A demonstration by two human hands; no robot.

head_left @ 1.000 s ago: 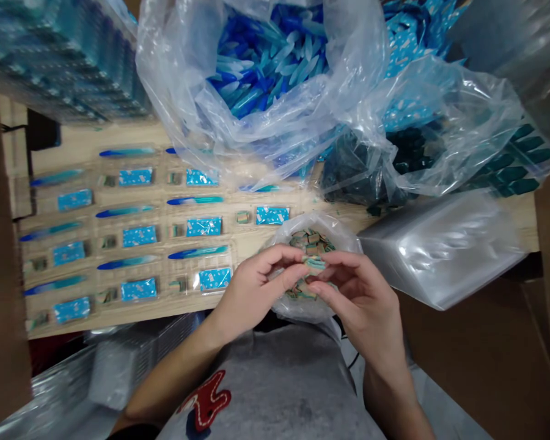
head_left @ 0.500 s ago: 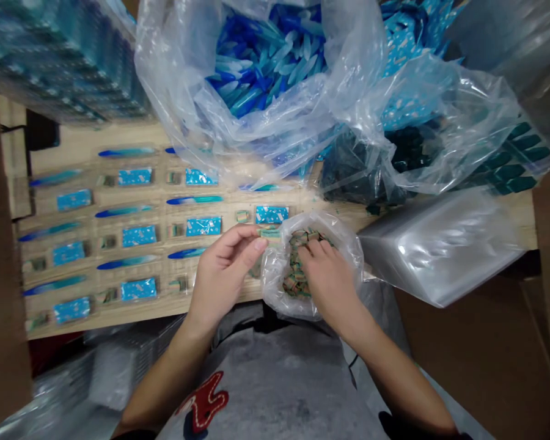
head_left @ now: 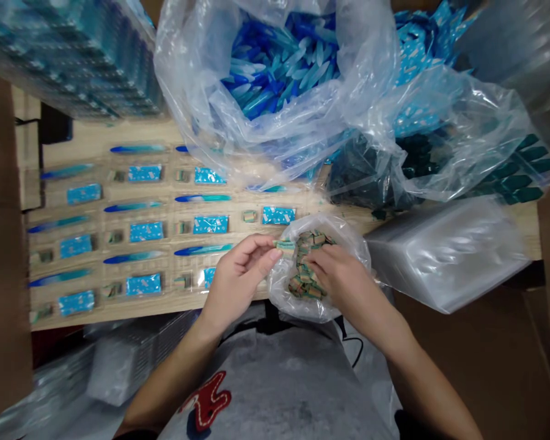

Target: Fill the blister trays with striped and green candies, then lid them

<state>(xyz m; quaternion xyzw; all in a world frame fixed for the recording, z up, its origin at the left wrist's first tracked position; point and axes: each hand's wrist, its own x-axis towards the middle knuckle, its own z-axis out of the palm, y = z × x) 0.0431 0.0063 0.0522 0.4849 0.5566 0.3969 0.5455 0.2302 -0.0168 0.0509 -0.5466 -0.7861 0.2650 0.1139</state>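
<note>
My left hand [head_left: 242, 278] pinches a short row of small green-and-tan striped pieces [head_left: 284, 245] between thumb and fingers, at the left rim of a clear plastic bag [head_left: 351, 235]. Loose striped pieces [head_left: 308, 282] of the same kind fill this bag. Over them is my right hand [head_left: 341, 272], its fingers drawn together in a pinch; whatever is between the fingertips is hidden. Left of my hands lie clear plastic trays, each with a blue pointed stick [head_left: 204, 251], a blue patterned packet [head_left: 211, 224] and a striped piece [head_left: 182, 227].
A large clear bag [head_left: 187, 79] of blue pointed pieces stands at the back. Dark green pieces [head_left: 516, 182] and patterned blue packets [head_left: 415, 55] lie right of it. Stacked clear trays [head_left: 449, 256] sit at the right, filled packs [head_left: 73, 55] at the back left.
My right hand has drawn its fingers together and pulled slightly back among the striped pieces. My left hand keeps its pinch on the row. The whole view has shifted a little.
</note>
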